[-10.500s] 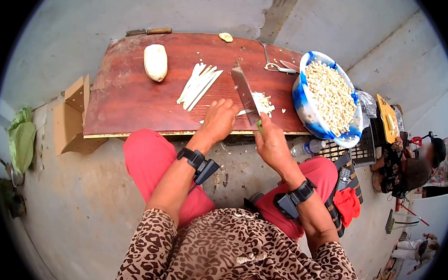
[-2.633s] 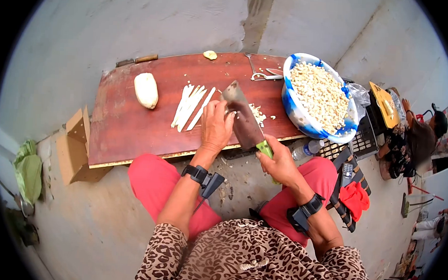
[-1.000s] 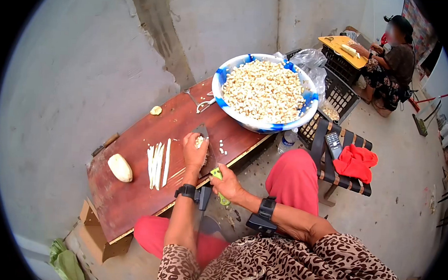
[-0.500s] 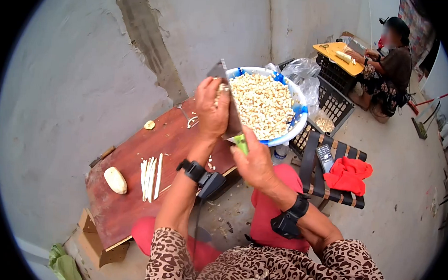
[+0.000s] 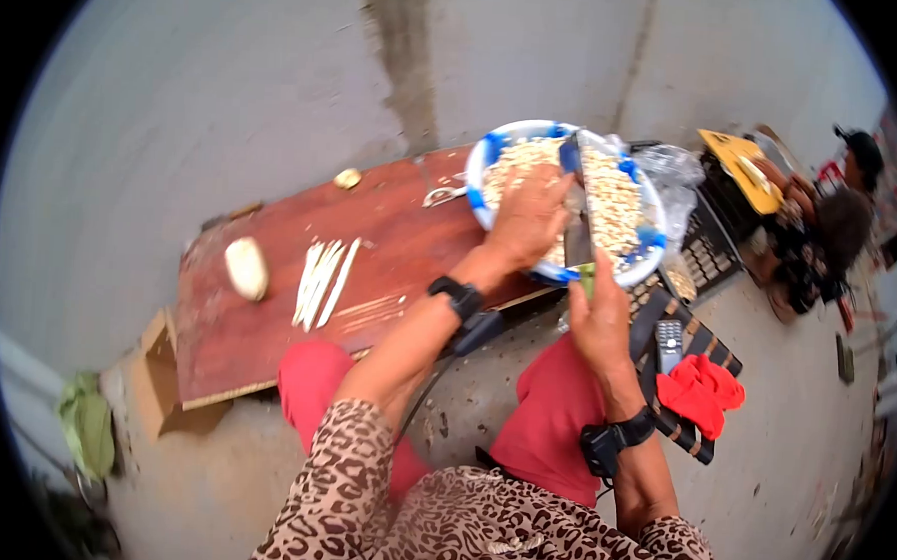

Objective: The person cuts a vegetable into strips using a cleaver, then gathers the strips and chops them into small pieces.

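The step in hand looks to be clearing diced pieces off a cleaver [image 5: 579, 208] held over a blue-and-white basin [image 5: 655, 237]; to do it well, the blade is best kept low and inside the basin's rim, tilted so that pieces drop onto the heap; the fingers should push along the flat of the blade and stay off its cutting edge; a steady wrist matters, as blade and bare skin are so close. The right hand [image 5: 599, 312], at the basin's near side, is closed round the cleaver's green handle; the left hand [image 5: 531, 219] is over the basin, just beside the blade; its fingers are blurred, so I cannot tell how far they are bent, whether they touch the steel or whether they hold anything. The pale diced pieces [image 5: 617, 202] fill the basin; left of it lie cut strips [image 5: 323, 283], and farther left a peeled whole vegetable [image 5: 247, 268].
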Motion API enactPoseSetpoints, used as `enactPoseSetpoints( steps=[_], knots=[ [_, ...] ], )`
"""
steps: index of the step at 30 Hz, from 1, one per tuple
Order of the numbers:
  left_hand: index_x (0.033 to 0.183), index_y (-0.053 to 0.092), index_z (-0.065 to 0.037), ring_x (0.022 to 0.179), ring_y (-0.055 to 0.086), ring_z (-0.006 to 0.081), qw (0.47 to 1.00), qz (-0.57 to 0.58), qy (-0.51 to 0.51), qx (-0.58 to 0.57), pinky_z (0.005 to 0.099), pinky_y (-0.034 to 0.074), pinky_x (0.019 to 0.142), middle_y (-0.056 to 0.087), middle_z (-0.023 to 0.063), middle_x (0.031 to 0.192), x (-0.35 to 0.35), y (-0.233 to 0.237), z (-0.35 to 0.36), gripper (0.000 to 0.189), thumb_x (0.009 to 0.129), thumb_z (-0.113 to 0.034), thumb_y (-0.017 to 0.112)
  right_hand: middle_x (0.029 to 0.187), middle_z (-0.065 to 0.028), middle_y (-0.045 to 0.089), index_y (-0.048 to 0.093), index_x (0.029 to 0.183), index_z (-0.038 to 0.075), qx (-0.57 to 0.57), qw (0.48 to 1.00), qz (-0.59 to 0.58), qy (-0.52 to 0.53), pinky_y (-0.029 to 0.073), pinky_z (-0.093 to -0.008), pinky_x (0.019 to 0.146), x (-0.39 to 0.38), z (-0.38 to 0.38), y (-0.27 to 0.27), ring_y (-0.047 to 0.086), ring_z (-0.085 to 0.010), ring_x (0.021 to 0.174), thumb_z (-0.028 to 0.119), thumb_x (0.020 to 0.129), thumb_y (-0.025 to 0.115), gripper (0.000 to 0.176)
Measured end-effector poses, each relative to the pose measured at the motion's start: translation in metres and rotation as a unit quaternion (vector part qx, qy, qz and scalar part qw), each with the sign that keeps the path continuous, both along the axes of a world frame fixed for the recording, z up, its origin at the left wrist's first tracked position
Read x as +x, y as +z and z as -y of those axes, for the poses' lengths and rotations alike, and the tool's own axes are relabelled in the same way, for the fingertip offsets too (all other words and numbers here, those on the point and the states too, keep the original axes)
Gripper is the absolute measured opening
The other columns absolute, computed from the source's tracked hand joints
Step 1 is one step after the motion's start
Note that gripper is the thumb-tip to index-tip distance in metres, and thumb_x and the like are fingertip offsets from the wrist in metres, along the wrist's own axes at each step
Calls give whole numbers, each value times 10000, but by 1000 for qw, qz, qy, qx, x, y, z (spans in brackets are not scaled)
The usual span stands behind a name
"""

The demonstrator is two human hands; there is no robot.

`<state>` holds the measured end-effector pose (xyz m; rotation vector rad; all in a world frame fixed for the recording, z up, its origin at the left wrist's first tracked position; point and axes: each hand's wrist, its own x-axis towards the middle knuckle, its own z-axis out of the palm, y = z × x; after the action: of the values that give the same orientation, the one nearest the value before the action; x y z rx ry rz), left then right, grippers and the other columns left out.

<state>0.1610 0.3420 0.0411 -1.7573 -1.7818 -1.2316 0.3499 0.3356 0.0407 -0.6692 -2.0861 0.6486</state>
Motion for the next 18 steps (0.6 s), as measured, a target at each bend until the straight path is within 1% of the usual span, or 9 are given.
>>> enactPoseSetpoints(
  steps=[1,3,4,5,7,10,13,16,18],
  knots=[
    [1272,582,-34,1332,425,352,1000,-7,2,-9,580,208,1142,554,179,1317,4,-4,1,416,888,-193,589,966,-276,653,447,1354,-37,-28,1000,1,-1,509,-469,742,-1,7,11,649,-455,880,27,870,622,518],
    [1219,610,-27,1353,395,379,992,-68,87,-52,605,186,1138,539,205,1315,-1,-15,6,384,868,-183,592,930,-264,659,447,1361,-27,-122,992,3,-16,514,-445,717,-4,11,19,668,-428,844,57,894,618,504],
    [1126,649,-28,1366,360,410,982,-80,124,-114,631,160,1130,525,230,1307,-3,-20,11,320,840,-164,603,916,-256,664,447,1365,-18,-117,992,-17,-36,517,-443,722,-8,12,22,677,-409,834,70,907,607,492],
    [1046,672,-37,1378,332,425,989,-25,129,-63,638,144,1127,518,242,1296,-3,-23,9,262,814,-146,617,933,-253,667,441,1370,-19,-72,996,-35,-44,519,-445,730,-10,12,25,677,-411,844,64,910,601,494],
    [1028,670,-45,1366,346,419,988,-46,140,-33,633,160,1119,511,226,1305,-10,-20,17,240,807,-123,617,960,-254,668,440,1370,-22,-49,995,-40,-72,519,-445,740,-15,5,20,676,-410,858,57,911,596,491],
    [1001,663,-55,1307,395,400,983,-47,174,18,610,206,1095,522,203,1274,-25,-20,33,211,803,-118,623,990,-250,669,422,1381,-39,-56,997,-42,-46,521,-425,761,-13,4,22,683,-392,890,56,919,586,499],
    [967,645,-65,1196,455,359,975,-22,215,41,549,296,1032,539,171,1192,-59,-31,73,177,799,-118,639,993,-239,674,412,1388,-49,-82,995,-53,-22,525,-409,766,-14,12,15,691,-367,895,61,923,594,511],
    [955,617,-67,1062,490,317,949,-6,310,-60,479,371,919,533,131,1069,-93,-54,136,184,788,-123,670,981,-230,679,428,1376,-47,-62,997,-32,15,531,-412,759,-20,39,20,692,-355,871,64,919,610,504],
    [968,611,-67,1027,505,320,929,-5,351,-119,466,392,877,536,126,1037,-113,-74,178,200,787,-122,676,954,-225,683,431,1367,-41,-106,989,1,102,537,-423,730,-26,50,12,692,-369,844,57,909,617,504]
  ],
)
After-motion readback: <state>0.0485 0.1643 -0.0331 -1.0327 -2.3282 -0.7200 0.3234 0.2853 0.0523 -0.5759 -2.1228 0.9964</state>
